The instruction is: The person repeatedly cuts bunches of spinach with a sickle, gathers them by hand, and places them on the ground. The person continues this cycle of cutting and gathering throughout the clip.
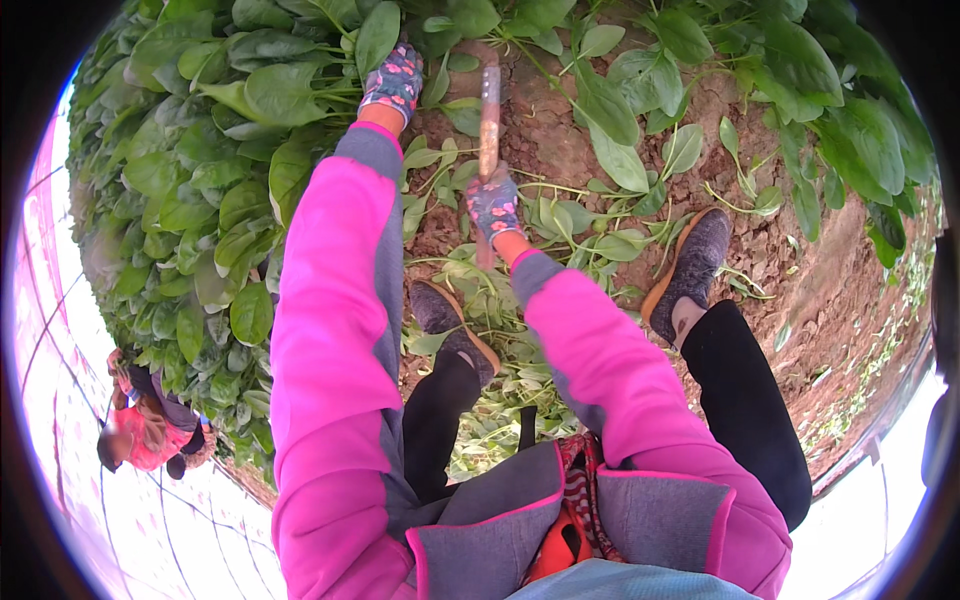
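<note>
My left hand, in a flowered glove, reaches into the standing green leafy plants and closes on their stems. My right hand, gloved the same way, grips the handle of a long-handled tool. The tool's shaft points away from me toward the bare soil at the base of the plants. Cut leafy plants lie on the soil around my right hand and between my feet.
My two feet in grey shoes stand on brown soil among the cut plants. A dense bed of green plants fills the left. Another person in a red top crouches at the lower left.
</note>
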Tool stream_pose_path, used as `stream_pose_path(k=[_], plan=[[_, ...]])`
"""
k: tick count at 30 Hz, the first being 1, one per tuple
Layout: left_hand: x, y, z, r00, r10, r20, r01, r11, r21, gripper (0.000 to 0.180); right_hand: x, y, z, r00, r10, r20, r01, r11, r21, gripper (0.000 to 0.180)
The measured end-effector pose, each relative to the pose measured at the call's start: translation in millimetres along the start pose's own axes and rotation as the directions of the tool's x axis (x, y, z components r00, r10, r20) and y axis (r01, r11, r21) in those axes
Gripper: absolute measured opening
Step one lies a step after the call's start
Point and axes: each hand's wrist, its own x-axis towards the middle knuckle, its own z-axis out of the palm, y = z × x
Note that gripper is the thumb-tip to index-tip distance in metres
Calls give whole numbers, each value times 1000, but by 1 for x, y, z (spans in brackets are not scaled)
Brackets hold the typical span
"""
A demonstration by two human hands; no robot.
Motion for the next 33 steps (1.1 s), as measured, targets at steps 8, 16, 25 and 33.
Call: stream_pose_path(k=[8,16,25,33], plan=[[-17,-5,18,882,111,-459,-102,994,44,29,-4,15,-26,996,73,60,-75,996,37,22],[-41,-18,3,998,-62,-31,55,979,-197,26,-52,65,-112,992,124,6,-117,951,-285,30],[-109,8,-76,943,197,-268,-176,979,100,22,-71,70,-205,993,-85,83,111,915,-388,23],[-252,-6,-215,822,68,-565,-334,862,-382,41,-153,-12,-153,699,-600,389,537,82,-839,33]])
